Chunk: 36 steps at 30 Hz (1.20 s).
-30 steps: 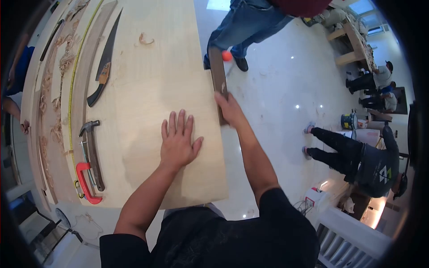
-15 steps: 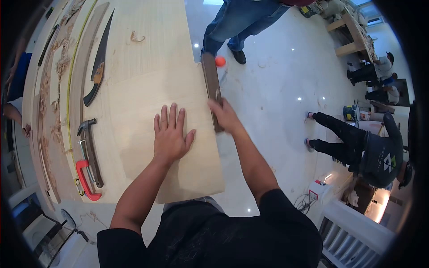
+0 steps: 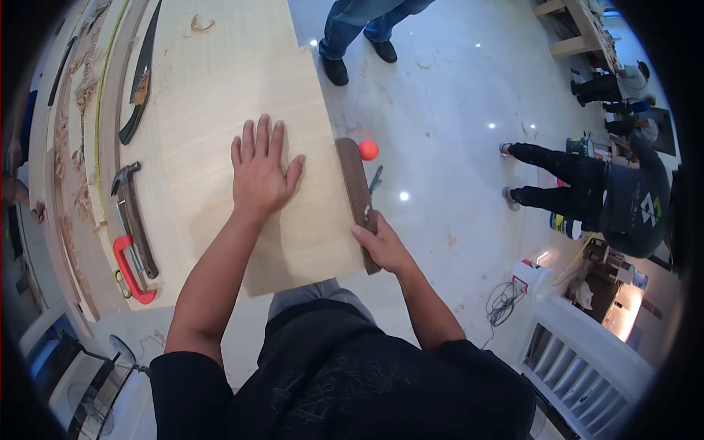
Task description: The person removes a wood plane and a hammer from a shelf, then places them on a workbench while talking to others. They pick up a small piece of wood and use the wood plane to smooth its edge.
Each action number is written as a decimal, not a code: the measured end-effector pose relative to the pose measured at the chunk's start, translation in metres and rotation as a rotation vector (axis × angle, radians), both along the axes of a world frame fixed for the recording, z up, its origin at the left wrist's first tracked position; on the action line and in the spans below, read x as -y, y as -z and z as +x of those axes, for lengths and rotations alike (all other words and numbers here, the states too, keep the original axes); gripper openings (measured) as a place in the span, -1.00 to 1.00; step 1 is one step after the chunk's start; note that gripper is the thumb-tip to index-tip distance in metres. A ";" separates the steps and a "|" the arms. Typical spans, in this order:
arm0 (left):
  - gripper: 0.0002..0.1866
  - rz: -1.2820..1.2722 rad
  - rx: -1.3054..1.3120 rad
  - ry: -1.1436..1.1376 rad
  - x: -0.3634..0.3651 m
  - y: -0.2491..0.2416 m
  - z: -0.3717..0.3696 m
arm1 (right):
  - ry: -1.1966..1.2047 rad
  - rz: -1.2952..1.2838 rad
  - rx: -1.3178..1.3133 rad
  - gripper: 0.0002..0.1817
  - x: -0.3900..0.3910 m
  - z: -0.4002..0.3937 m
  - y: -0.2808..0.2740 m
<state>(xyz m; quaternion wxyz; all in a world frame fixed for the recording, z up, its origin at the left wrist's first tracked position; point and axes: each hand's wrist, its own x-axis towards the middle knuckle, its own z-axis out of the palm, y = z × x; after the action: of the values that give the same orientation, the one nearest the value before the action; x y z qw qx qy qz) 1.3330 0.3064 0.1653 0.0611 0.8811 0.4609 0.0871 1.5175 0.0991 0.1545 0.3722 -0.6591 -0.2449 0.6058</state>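
My left hand [image 3: 260,180] lies flat on a pale wooden board [image 3: 191,220], fingers spread. My right hand [image 3: 383,246] is closed around the near part of a long dark brown wooden hand plane [image 3: 355,180], which lies along the board's right edge. A claw hammer [image 3: 132,213] with a dark handle rests left of my left forearm. Beside it is a red clamp [image 3: 126,275]. Farther up lies a handsaw [image 3: 138,99] with a black and orange handle.
A yellow tape measure [image 3: 100,110] and wood shavings [image 3: 84,99] run along the left side. On the floor to the right is an orange ball [image 3: 368,150]. A person in jeans [image 3: 345,29] stands beyond; another in dark clothes [image 3: 565,165] stands right. A cable coil [image 3: 502,302] lies nearer.
My right hand has drawn the hand plane toward me along the board's edge. My left hand stays flat on the board. The view has shifted, and the person in jeans appears farther up.
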 end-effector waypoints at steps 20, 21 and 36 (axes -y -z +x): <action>-0.24 -0.058 -0.006 -0.006 -0.003 -0.004 0.001 | 0.007 0.264 0.166 -0.10 -0.230 0.042 0.041; -0.25 -0.063 -0.012 -0.007 -0.001 -0.004 0.000 | 0.000 0.269 0.199 -0.10 -0.196 0.033 0.028; -0.27 0.048 -0.040 0.000 -0.002 -0.001 0.002 | -0.012 0.187 0.157 -0.16 -0.044 0.008 0.018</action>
<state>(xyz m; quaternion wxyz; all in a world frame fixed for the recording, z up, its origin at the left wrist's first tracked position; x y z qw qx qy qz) 1.3354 0.3079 0.1662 0.0307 0.8837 0.4600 0.0808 1.5259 0.1435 0.1369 0.4080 -0.6656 -0.3325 0.5291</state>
